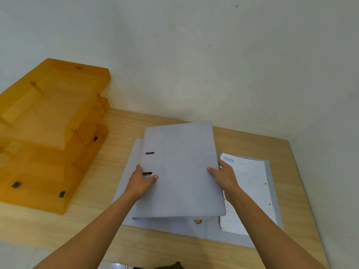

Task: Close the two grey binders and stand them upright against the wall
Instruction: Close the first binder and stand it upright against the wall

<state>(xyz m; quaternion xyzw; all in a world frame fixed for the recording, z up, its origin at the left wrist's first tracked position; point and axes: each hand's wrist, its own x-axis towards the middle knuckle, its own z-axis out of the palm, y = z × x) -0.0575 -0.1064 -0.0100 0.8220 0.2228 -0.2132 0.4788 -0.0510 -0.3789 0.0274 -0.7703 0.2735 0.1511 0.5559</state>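
The closed grey binder [180,171] is held near the middle of the tabletop [120,123], lying over the second grey binder [272,191], which is spread open flat beneath it with a stack of punched paper [250,183] showing on its right half. The closed one sits tilted, its near edge low and just above the open binder, its far edge raised toward the wall [194,55]. Two slots near its left, spine-side edge mark where the ring mechanism sits inside.

It looks like a rigid board cover that will not flex, with a smooth matt face that could slide in a loose grip. If it is full of paper it is likely fairly heavy, with the weight toward the spine; how full it is cannot be seen. Holding it by both long edges, as here, seems the sound way to turn it upright and stand it on its lower edge. The open binder will probably be floppier until its cover is folded over, and its paper edges look ragged and easy to catch.

The left hand [141,183] grips the spine-side edge, thumb lying on the cover just below the nearer slot. The right hand [223,177] clasps the opposite edge, thumb on top, fingers hidden behind. Both forearms reach forward from the near edge.

A stack of orange letter trays [52,121] stands to the far left.
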